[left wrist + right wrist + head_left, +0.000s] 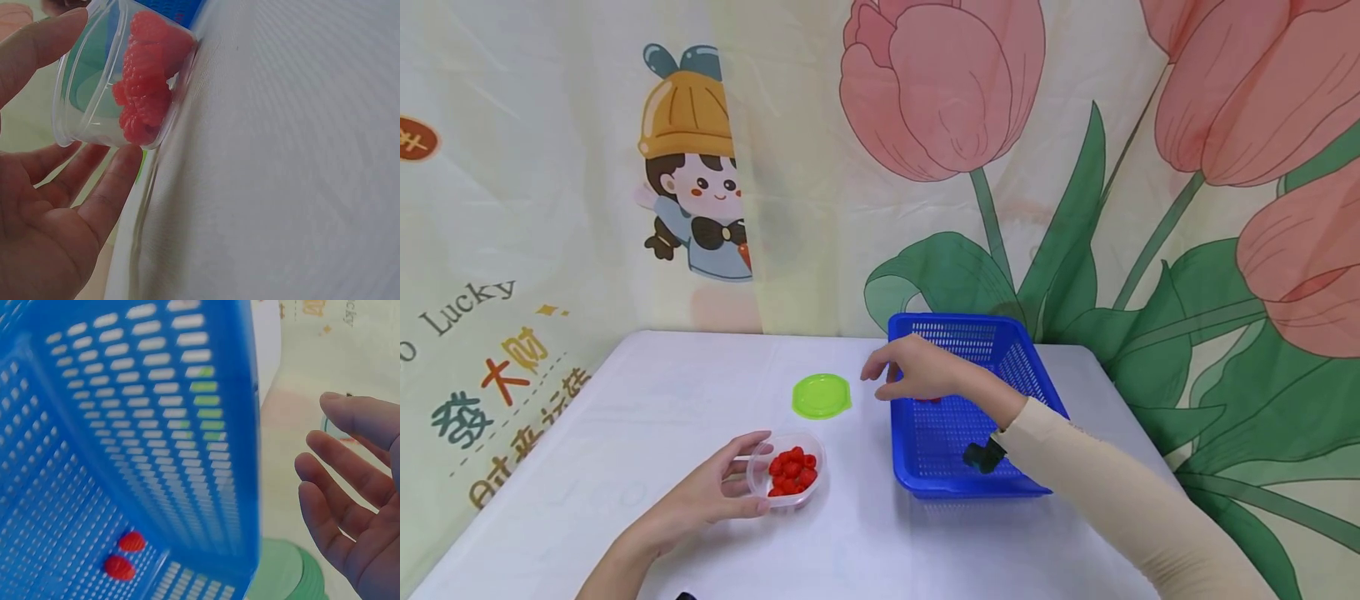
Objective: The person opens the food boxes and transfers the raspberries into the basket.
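Observation:
My left hand [715, 483] holds a clear plastic container [814, 458] from its left side, thumb on the near wall and fingers round the far one. Inside it lies a heap of red raspberries [792, 472]; the left wrist view shows them piled at the bottom [147, 81]. My right hand [921, 368] hovers at the left rim of a blue basket [904, 467], with nothing between its loosely bent fingers. Two raspberries [119, 568] lie in the basket's corner in the right wrist view. A bright green lid [822, 396] lies flat behind the container.
A white cloth [850, 550] covers the table. Behind it hangs a curtain [805, 167] printed with tulips and a cartoon figure. The basket's raised walls stand along the right side, under my right forearm.

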Available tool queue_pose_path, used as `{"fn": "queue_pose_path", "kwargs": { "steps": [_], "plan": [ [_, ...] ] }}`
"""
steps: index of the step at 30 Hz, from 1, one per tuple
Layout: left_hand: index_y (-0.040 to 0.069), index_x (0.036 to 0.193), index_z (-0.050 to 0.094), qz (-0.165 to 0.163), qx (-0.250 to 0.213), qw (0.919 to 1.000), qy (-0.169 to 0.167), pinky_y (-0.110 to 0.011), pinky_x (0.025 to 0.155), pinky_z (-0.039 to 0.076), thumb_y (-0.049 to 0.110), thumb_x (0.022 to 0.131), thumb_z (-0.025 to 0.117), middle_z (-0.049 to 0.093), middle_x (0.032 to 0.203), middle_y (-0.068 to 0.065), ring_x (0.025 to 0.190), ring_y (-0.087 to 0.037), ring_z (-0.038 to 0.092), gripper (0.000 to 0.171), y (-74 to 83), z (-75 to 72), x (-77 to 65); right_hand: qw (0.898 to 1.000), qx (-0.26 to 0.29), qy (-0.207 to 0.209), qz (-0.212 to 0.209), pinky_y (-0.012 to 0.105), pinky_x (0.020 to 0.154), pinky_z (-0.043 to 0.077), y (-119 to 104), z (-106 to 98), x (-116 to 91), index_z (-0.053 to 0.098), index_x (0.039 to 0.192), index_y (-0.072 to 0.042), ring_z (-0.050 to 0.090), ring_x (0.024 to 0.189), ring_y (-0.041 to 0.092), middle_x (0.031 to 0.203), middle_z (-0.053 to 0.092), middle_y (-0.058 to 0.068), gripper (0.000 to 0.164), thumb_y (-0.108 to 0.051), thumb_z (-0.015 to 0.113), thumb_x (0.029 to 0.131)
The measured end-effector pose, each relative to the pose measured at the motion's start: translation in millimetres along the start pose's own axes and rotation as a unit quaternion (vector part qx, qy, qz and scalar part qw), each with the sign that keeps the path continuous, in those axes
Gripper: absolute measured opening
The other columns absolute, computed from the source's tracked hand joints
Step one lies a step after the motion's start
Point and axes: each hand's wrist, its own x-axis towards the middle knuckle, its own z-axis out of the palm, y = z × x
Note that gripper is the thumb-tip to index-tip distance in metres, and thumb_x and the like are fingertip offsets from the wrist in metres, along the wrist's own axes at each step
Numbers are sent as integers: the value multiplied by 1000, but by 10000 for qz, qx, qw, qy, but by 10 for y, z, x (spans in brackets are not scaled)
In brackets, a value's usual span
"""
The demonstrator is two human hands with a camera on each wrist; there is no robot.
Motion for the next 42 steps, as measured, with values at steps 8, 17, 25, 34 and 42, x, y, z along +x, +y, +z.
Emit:
{"fn": "queue_pose_path", "kwargs": {
  "steps": [8,17,25,34,42],
  "plan": [
    [23,165,32,-74,-43,10000,-15,-51,111,51,25,89,87,40,165,-15,142,-42,51,94,2,13,13,9994,-51,-264,-219,23,88,58,-264,98,194,76,128,-13,70,101,13,123,76,0,31,-14,79,97],
    [24,165,32,-48,2,10000,5,-54,112,49,25,89,87,40,164,-15,140,-39,54,94,14,0,19,9970,-102,-658,-397,18,89,56,-476,277,394,76,128,-14,69,100,10,120,76,-3,32,-13,81,96],
    [22,165,31,63,-63,9999,-63,-44,107,52,24,90,87,40,165,-15,139,-40,55,94,6,2,7,9932,-250,-973,-588,12,85,53,-551,410,565,77,125,-16,69,99,7,114,76,-7,30,-11,81,95],
    [24,165,32,-24,-59,10000,-30,-55,109,51,25,89,87,40,165,-15,140,-41,55,94,-16,16,22,9889,-283,-1306,-647,12,82,53,-533,531,730,77,128,-12,68,97,8,118,77,0,32,-11,80,96],
    [25,165,31,112,-41,9999,-68,-53,110,51,24,91,86,39,165,-15,139,-41,56,92,-27,9,12,9871,-237,-1510,-470,12,78,54,-586,581,840,77,128,-15,66,94,7,116,76,1,34,-10,82,94]
  ]
}}
